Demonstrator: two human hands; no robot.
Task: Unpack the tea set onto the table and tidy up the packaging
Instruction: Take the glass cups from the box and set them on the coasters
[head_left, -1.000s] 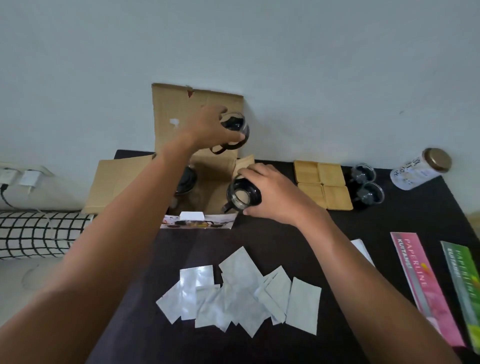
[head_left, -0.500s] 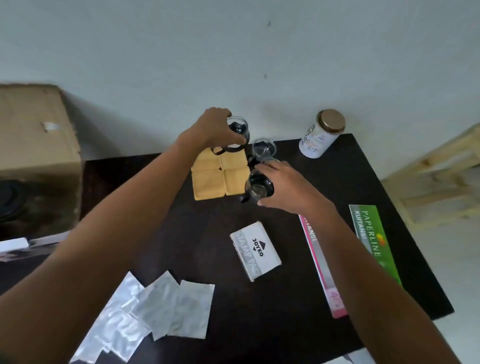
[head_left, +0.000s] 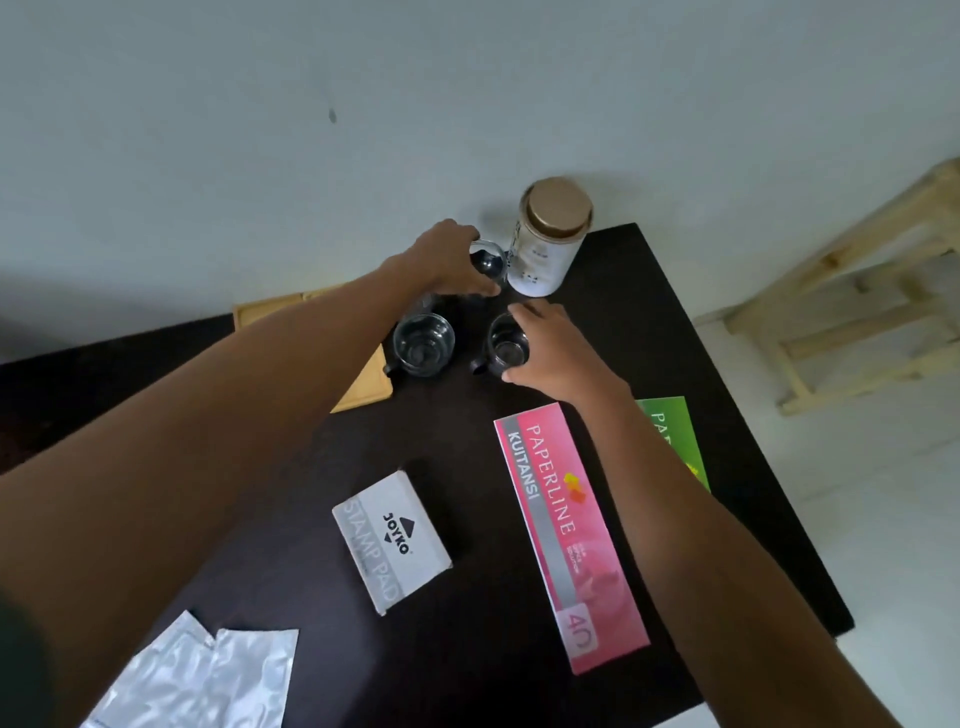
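Observation:
My left hand (head_left: 451, 262) grips a glass tea cup (head_left: 488, 260) at the back of the black table (head_left: 291, 441), right beside a white jar. My right hand (head_left: 550, 345) holds a second glass cup (head_left: 506, 348) with a black handle, resting on the table nearer me. A third glass cup (head_left: 423, 343) stands free between my arms, next to the wooden coasters (head_left: 363, 387), which my left forearm partly hides. A fourth cup seems to lie under my left hand, mostly hidden.
A white jar with a gold lid (head_left: 548, 239) stands at the back edge. A stamp pad box (head_left: 392, 540), a pink receipt book (head_left: 569, 535) and a green one (head_left: 675, 436) lie on the table. Silver foil wrappers (head_left: 208, 680) lie front left. A wooden stool (head_left: 852, 291) stands at the right.
Both hands carried their cups rightward from the cardboard box to the far right of the table and lowered them beside the other cups. The box has left the view.

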